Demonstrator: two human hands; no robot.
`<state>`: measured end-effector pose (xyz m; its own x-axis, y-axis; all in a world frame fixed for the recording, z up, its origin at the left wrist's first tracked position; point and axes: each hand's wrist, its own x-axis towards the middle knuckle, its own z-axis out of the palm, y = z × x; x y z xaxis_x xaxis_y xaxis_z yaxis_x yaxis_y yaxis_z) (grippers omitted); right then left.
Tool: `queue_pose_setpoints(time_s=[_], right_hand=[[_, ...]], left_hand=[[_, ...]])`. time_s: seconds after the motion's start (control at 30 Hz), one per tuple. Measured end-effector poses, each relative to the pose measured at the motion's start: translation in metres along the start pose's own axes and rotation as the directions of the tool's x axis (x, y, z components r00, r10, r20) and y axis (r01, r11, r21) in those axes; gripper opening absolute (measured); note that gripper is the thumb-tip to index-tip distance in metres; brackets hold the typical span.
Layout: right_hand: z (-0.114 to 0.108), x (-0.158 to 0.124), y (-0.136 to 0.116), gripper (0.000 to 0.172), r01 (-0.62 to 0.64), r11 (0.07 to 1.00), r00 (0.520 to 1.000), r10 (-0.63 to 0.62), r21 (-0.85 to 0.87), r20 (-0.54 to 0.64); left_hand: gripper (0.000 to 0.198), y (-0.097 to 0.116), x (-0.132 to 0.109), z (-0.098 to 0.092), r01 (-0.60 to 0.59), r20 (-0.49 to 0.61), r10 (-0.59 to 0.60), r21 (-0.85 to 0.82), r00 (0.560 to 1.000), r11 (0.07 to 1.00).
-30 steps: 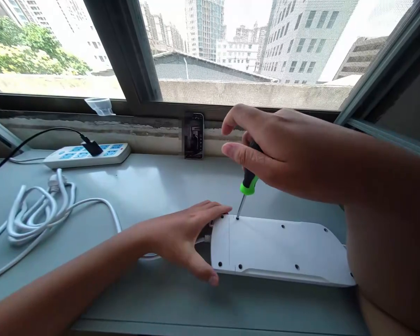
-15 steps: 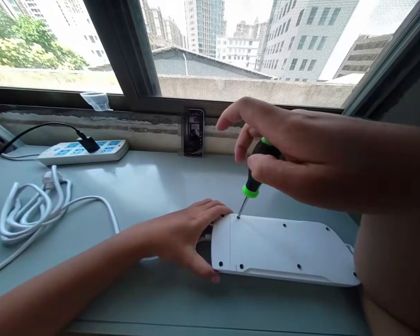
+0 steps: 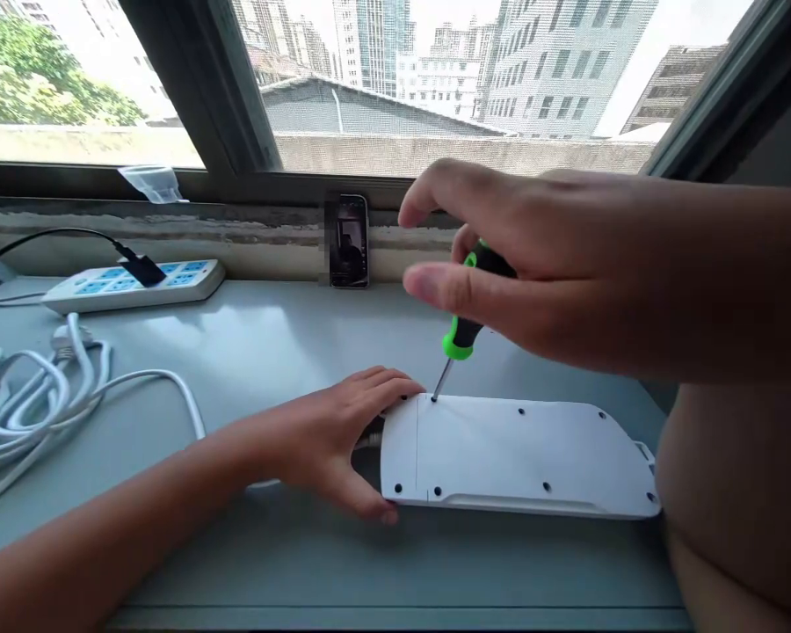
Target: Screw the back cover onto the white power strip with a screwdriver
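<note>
A white power strip (image 3: 520,457) lies face down on the grey sill, its flat back with several dark screw holes turned up. My left hand (image 3: 333,435) clasps its left end, fingers along the far edge and thumb at the near corner. My right hand (image 3: 533,264) is closed round a black and green screwdriver (image 3: 465,330). The metal tip stands in a screw hole near the strip's far left corner, and the shaft leans to the right.
A coiled white cable (image 3: 32,404) lies at the left and runs toward the strip. A second power strip (image 3: 132,283) with a black plug stands by the wall. A phone (image 3: 349,240) leans upright against the window ledge.
My right hand's fingers have shifted round the screwdriver handle while the tip stayed in the same hole. The view has drifted a little to the right. My left hand has kept its hold.
</note>
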<state>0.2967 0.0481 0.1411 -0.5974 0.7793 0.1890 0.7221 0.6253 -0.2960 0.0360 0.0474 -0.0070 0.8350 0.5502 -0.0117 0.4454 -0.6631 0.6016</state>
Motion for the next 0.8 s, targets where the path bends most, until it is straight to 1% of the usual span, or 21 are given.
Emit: queue_pose_setpoints(time_s=[0.07, 0.13, 0.23, 0.3, 0.37, 0.43, 0.5, 0.53, 0.63, 0.67, 0.7, 0.77, 0.8], right_hand=[[0.0017, 0.0051, -0.0033, 0.042, 0.008, 0.999, 1.0, -0.008, -0.044, 0.007], [0.0025, 0.0085, -0.0069, 0.041, 0.03, 0.999, 1.0, -0.03, -0.044, 0.008], [0.0001, 0.0079, -0.0061, 0.055, 0.047, 0.999, 0.998, -0.047, -0.014, 0.047], [-0.0023, 0.0068, -0.0025, 0.059, 0.036, 0.999, 0.998, -0.035, -0.019, 0.056], [-0.003, 0.0075, 0.0, 0.05, 0.024, 0.998, 0.998, -0.021, -0.053, 0.051], [-0.002, 0.0094, 0.0001, 0.04, 0.021, 0.995, 1.0, -0.02, -0.093, 0.009], [-0.0008, 0.0105, -0.0014, 0.035, 0.038, 0.995, 0.999, -0.038, -0.088, -0.003], [-0.0006, 0.0103, -0.0023, 0.038, 0.043, 0.997, 0.999, -0.043, -0.065, 0.006], [-0.0007, 0.0081, -0.0042, 0.054, 0.027, 1.0, 0.998, -0.027, -0.006, 0.056], [-0.0004, 0.0076, -0.0045, 0.056, 0.014, 1.0, 0.999, -0.013, -0.019, 0.044], [0.0002, 0.0077, -0.0047, 0.056, 0.002, 0.999, 1.0, -0.002, -0.053, 0.005], [0.0019, 0.0087, -0.0045, 0.051, -0.012, 0.99, 0.997, 0.0, -0.141, -0.082], [0.0026, 0.0094, -0.0039, 0.047, -0.007, 0.987, 0.994, -0.01, -0.162, -0.105]], left_hand=[[0.103, 0.0008, 0.0012, 0.0014, -0.008, -0.022, 0.009, 0.015, 1.0, 1.0], [0.103, 0.002, 0.0026, 0.0025, -0.003, -0.036, 0.004, 0.031, 0.999, 1.0], [0.101, 0.0028, 0.0045, 0.0031, 0.0, -0.041, 0.001, 0.042, 0.999, 0.999], [0.098, 0.002, 0.0054, 0.003, -0.01, -0.049, 0.012, 0.038, 0.999, 0.999], [0.094, 0.0008, 0.006, 0.0025, -0.01, -0.06, 0.013, 0.036, 0.998, 0.999], [0.092, 0.0001, 0.0065, 0.0018, 0.0, -0.067, 0.002, 0.037, 0.998, 0.999], [0.091, 0.0002, 0.0071, 0.0012, 0.013, -0.067, -0.011, 0.038, 0.998, 0.999], [0.091, 0.0005, 0.0073, 0.0011, 0.018, -0.066, -0.016, 0.039, 0.998, 0.999], [0.091, 0.0013, 0.0079, 0.0014, 0.021, -0.063, -0.018, 0.048, 0.998, 0.999], [0.09, 0.0013, 0.0079, 0.0016, 0.019, -0.064, -0.015, 0.052, 0.998, 0.998], [0.09, 0.0012, 0.0078, 0.0017, 0.015, -0.066, -0.011, 0.054, 0.998, 0.998], [0.089, 0.0005, 0.0073, 0.0018, 0.008, -0.066, -0.004, 0.054, 0.998, 0.998], [0.089, 0.0001, 0.007, 0.0017, 0.005, -0.065, -0.002, 0.054, 0.998, 0.999]])
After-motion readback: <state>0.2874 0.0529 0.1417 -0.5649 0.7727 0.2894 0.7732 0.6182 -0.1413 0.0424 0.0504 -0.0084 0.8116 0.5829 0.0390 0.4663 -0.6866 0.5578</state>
